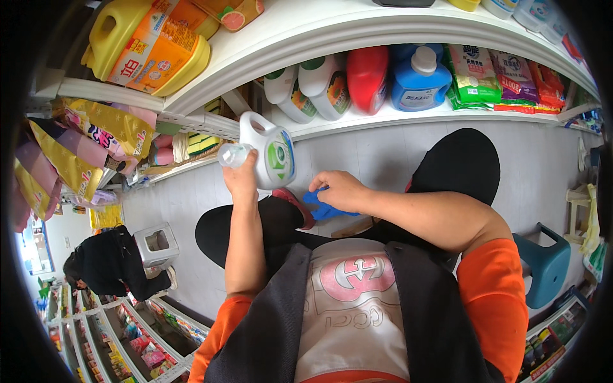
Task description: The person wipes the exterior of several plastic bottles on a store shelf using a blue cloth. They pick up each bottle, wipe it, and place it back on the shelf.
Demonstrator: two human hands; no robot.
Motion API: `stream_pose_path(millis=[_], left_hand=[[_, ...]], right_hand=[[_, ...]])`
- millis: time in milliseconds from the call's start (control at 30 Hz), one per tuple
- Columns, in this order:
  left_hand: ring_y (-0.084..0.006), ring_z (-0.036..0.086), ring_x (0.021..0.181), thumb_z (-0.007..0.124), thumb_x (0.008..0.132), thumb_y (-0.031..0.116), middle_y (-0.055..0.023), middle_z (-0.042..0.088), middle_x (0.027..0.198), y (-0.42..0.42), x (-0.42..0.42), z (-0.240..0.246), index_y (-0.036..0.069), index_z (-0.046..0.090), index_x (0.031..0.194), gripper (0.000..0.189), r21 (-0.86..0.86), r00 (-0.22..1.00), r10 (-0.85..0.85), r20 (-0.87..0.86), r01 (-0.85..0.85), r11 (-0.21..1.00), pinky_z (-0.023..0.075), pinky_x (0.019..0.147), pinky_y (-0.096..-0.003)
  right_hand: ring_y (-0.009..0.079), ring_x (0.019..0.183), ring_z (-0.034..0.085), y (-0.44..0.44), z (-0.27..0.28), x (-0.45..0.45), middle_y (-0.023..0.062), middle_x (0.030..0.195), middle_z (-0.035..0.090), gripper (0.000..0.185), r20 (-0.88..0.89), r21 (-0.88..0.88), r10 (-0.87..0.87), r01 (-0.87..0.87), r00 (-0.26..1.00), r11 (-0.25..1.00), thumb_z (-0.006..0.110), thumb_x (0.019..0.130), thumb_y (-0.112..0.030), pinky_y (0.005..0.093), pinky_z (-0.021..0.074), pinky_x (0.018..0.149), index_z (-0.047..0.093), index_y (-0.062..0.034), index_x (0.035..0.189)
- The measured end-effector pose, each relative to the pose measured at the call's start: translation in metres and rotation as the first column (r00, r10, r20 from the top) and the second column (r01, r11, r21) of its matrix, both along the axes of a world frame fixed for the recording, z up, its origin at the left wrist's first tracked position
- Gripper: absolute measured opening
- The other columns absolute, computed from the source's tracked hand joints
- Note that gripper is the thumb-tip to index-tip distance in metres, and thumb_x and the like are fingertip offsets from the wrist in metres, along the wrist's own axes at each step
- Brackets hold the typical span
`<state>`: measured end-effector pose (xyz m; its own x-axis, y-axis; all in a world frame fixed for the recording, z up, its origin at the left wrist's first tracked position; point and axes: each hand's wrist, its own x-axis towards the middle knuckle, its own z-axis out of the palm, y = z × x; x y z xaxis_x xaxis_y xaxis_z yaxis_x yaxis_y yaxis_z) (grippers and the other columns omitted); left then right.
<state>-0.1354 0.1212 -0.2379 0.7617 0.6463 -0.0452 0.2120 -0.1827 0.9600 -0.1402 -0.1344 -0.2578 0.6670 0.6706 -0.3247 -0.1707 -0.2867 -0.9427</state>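
My left hand [242,174] grips a white plastic detergent jug [275,155] near its clear cap [233,155]. The jug is tilted, its green and blue label facing up, and it is held in front of the lower shelf. To the right, apart from the jug, my right hand [342,189] has a blue cloth [323,208] bunched under its curled fingers. Part of the cloth is hidden by that hand. White bottles with green caps [323,88], a red bottle [368,79] and a blue detergent bottle [421,84] stand on the lower shelf beyond.
Overhanging the lower row is a white upper shelf [335,26] with yellow detergent jugs [148,48]. Bagged goods [471,74] lie at the lower shelf's right. A person [110,263] bends beside a grey stool [157,244] at left. Behind me, right, stands a teal stool [548,268].
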Motion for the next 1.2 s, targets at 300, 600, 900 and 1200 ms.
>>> stream_pose_path(millis=[300,600,900,1200], left_hand=[[-0.0238,0.059,0.109,0.08,0.074,0.006,-0.013,0.062,0.121,0.023,0.114,-0.015,-0.002,0.052,0.129,0.062,0.098,0.998,-0.041,-0.042,0.045,0.994,0.0456,0.096,-0.0359],[-0.0266,0.06,0.104,0.081,0.073,0.003,-0.0157,0.061,0.121,0.071,0.186,-0.045,-0.003,0.048,0.133,0.069,0.068,0.984,-0.158,0.085,0.152,0.986,0.0497,0.089,-0.0373],[-0.0272,0.057,0.115,0.082,0.072,0.003,-0.0115,0.06,0.129,0.099,0.2,-0.055,0.001,0.054,0.135,0.069,-0.1,0.95,-0.313,0.005,0.311,0.945,0.0442,0.102,-0.0371],[-0.0241,0.056,0.111,0.079,0.078,0.016,-0.0178,0.057,0.128,0.07,0.18,-0.05,-0.009,0.047,0.133,0.068,0.254,0.968,-0.237,0.084,0.21,0.944,0.043,0.098,-0.0335]], right_hand=[[0.0323,0.1,0.068,-0.008,0.009,0.009,0.0192,0.107,0.071,0.03,-0.016,0.022,-0.051,0.051,0.999,0.998,0.06,0.081,-0.013,0.0383,0.0523,0.089,0.069,-0.0016,0.106],[0.0283,0.104,0.066,-0.01,0.012,0.015,0.016,0.11,0.07,0.03,-0.068,0.023,-0.023,0.024,0.997,0.999,0.061,0.083,-0.012,0.0366,0.0509,0.092,0.068,-0.0026,0.111],[0.0271,0.104,0.067,-0.008,0.002,0.014,0.0153,0.11,0.071,0.03,-0.107,-0.011,-0.02,0.019,0.994,1.0,0.061,0.083,-0.012,0.036,0.0512,0.091,0.068,-0.0028,0.111],[0.0317,0.1,0.068,-0.002,-0.008,0.014,0.0176,0.106,0.072,0.028,-0.037,-0.034,-0.079,0.078,0.996,0.996,0.061,0.081,-0.013,0.0387,0.0524,0.089,0.071,-0.0024,0.105]])
